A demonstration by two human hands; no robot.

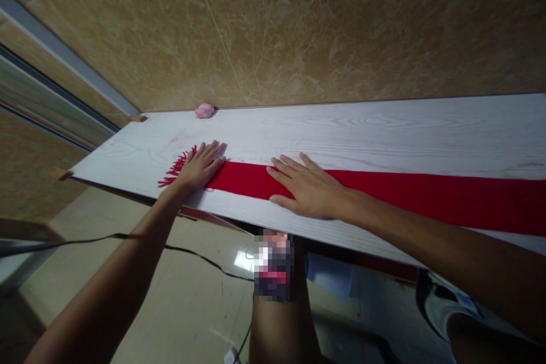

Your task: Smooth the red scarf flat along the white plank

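A long red scarf (384, 190) lies stretched lengthwise along a white wood-grain table (256, 131), running out of view on the right. Its fringe (174, 170) is spread at the left end. Near that fringe, my left hand (202, 165) rests flat on the scarf with its fingers out. Farther right, my right hand (309, 185) also lies flat across the cloth, fingers spread and palm down. Neither hand grips the fabric; the parts of the scarf under both palms are hidden.
A small pink pig-like figure (205, 111) sits at the table's back edge against the brown marbled wall (298, 28). A thin black cable (196, 253) hangs below at the left. Under the front edge are my leg (281, 330) and a pale blue box (330, 274).
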